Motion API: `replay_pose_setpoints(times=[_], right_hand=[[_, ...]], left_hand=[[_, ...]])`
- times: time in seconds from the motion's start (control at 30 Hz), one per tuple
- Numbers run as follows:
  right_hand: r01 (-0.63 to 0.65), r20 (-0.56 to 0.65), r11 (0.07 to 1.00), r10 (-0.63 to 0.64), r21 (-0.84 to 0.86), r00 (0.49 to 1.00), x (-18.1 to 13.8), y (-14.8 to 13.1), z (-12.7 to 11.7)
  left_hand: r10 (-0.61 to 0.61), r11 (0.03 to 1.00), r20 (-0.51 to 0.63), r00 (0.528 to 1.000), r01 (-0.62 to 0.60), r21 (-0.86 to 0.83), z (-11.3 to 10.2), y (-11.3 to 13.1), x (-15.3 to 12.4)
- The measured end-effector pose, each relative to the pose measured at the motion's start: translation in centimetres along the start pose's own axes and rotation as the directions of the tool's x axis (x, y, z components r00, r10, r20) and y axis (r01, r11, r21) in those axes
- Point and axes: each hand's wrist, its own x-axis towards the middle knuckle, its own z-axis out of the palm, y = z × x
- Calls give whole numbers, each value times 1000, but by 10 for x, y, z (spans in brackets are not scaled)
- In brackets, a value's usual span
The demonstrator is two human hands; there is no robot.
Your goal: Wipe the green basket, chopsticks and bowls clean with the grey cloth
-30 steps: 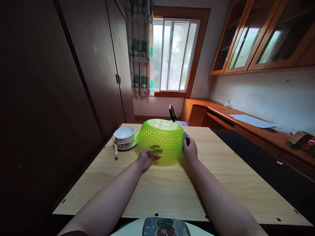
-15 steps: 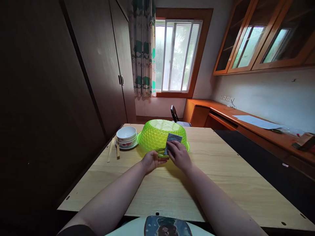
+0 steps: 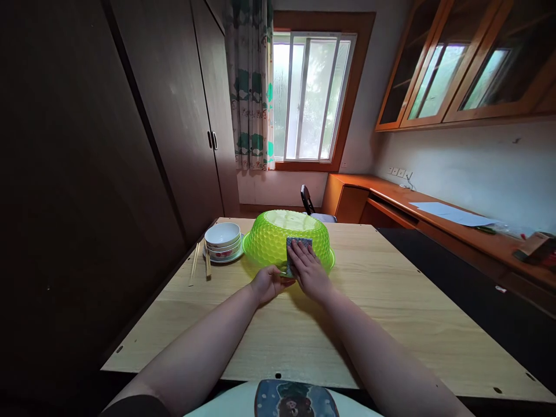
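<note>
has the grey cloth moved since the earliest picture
Yes: judged against the window, the grey cloth has moved left, from the right end of the upturned green basin to its near side, under the right hand.

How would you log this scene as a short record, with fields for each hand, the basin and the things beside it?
Left hand: gripping the near rim of the green basin
Right hand: laid over a grey cloth, against the basin's near side
Basin position: upside down, base up
Left of basin: stacked bowls on a plate
Left of bowls: pale chopsticks
Surface: wooden table
</note>
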Motion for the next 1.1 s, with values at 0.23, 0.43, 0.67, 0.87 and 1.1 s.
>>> replay_pose_setpoints(times=[0.23,0.43,0.67,0.87,1.1], right_hand=[[-145,-78,985,152,91,985,-4,23,-1],[-89,-69,989,98,121,993,-3,13,-1],[-85,-100,985,101,153,990,-5,16,-2],[-195,-189,963,230,187,955,-8,24,1],[-141,-161,963,180,230,970,-6,18,1]], left_hand=[[14,999,-39,999,-15,-38,-1,6,1],[14,999,-63,998,-16,-32,-2,6,0],[33,998,-18,999,-34,-48,-3,8,-2],[92,996,-30,995,-91,6,5,3,-6],[82,994,-129,988,-72,80,5,-1,-2]])
